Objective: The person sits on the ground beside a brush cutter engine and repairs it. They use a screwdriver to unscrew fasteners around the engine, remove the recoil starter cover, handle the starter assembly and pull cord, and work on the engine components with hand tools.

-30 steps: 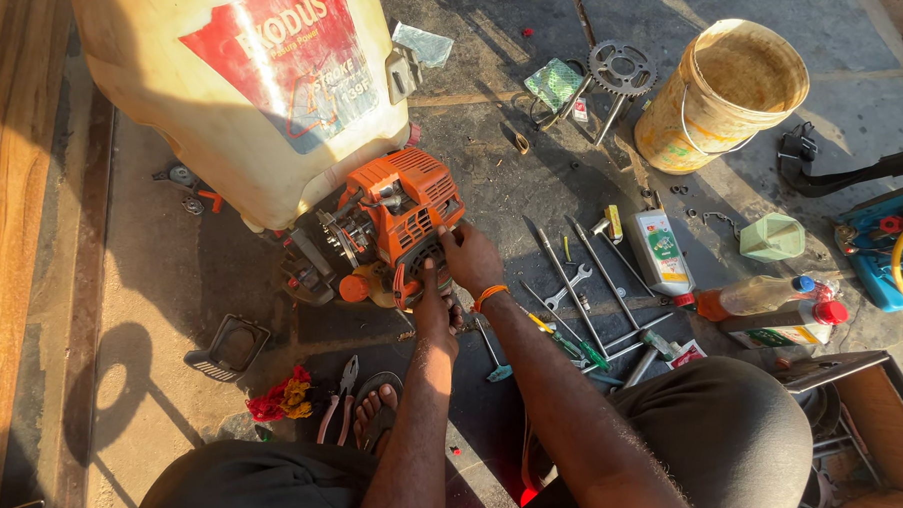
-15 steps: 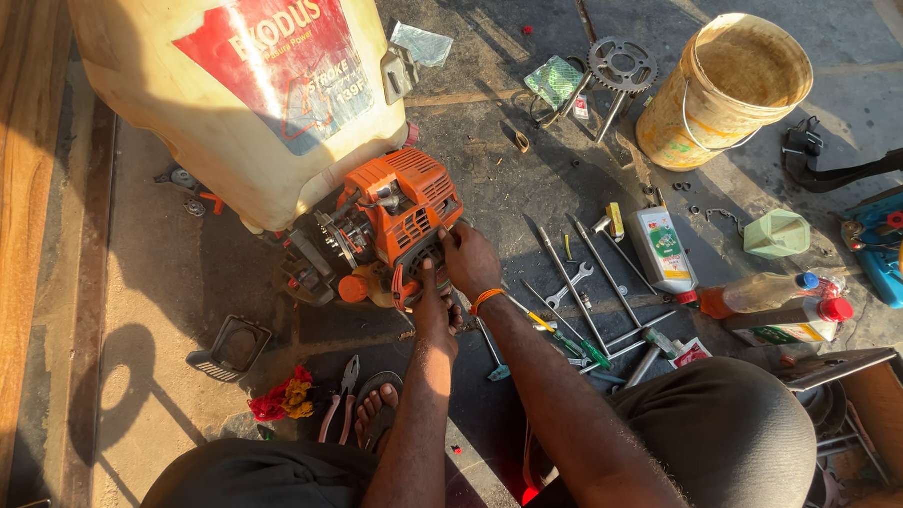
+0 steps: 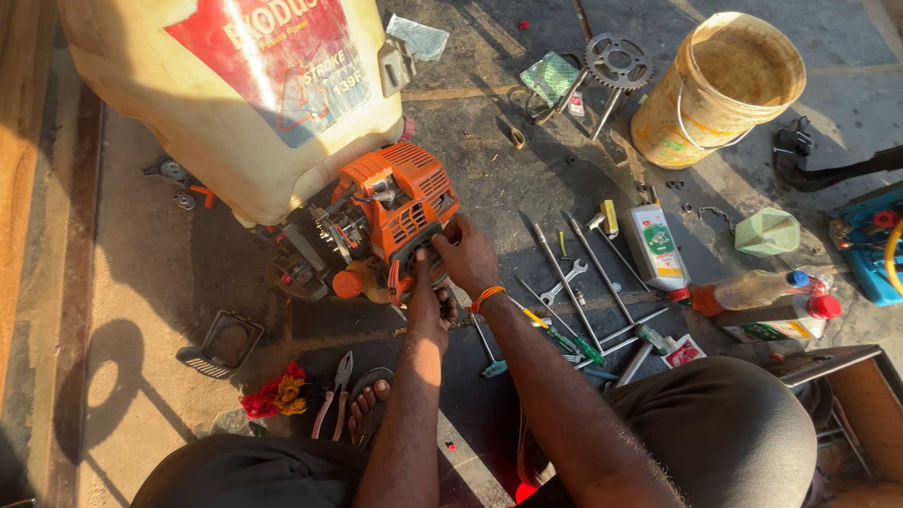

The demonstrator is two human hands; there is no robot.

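Here I am working at the orange engine (image 3: pixel 393 217), which is sitting on the ground under the big cream tank (image 3: pixel 227 86). My right hand (image 3: pixel 468 255) is grasping its cover edge; my left hand (image 3: pixel 428 301) is pressing just below, and I cannot tell whether it is closed. I am keeping both steady, I think, so the cover is not slipping.

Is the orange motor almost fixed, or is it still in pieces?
Still in pieces. Done: a black cover is already off and lies on the ground, and the metal parts beside the orange motor are bare. In hand: the left hand and right hand both press on the motor's end. Left: wrenches and screwdrivers are still spread out, and the cover is not back on.
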